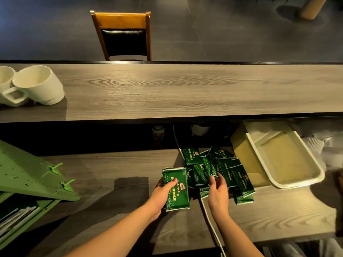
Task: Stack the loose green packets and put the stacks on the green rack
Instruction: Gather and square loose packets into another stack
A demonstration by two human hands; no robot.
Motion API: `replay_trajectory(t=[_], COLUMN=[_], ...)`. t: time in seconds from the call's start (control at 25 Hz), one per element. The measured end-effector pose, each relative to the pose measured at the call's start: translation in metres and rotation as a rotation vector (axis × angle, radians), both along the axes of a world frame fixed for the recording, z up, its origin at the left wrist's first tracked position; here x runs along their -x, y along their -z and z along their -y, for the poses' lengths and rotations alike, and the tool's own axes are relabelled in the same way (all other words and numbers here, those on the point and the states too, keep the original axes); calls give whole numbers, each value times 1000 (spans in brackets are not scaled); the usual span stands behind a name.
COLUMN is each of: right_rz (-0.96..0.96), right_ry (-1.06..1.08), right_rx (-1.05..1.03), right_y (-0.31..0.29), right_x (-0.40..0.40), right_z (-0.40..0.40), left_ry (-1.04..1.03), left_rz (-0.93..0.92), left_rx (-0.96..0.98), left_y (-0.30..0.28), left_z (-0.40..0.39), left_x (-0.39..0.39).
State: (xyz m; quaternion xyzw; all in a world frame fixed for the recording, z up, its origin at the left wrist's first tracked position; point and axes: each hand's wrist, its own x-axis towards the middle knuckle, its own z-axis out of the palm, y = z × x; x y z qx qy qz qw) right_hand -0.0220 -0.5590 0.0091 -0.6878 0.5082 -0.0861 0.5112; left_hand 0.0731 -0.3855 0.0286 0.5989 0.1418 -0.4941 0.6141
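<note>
Left hand (163, 191) clamped on small stack (176, 189), fingers (171, 183) curled over top. Right hand (218, 191) open, empty, fingertips touching loose pile (222, 169) just ahead on bench (111, 182). Packets' long axes mostly pointing away. Green rack (27, 175) far left.

left hand (163, 191) around a packet stack (176, 190), right hand (218, 191) over loose packets (222, 169)

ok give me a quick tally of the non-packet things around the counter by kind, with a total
White cups: 2
Wooden chair: 1
Green rack: 1
White tray: 1
White cable: 1
Total: 6
</note>
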Motion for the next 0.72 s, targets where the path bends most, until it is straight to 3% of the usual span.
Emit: replay_trajectory(t=[0.28,0.56,0.72], right_rz=[-411,-271,-252], right_ry=[-123,-257,-319], right_rx=[257,424,373], right_y=[56,75,73], right_x=[22,18,19], right_z=[123,138,147], left_ry=[-103,-97,-79], left_rz=[53,46,52], left_rx=[-72,-183,-220], left_y=[11,14,12], left_z=[47,71,74], left_x=[14,19,27])
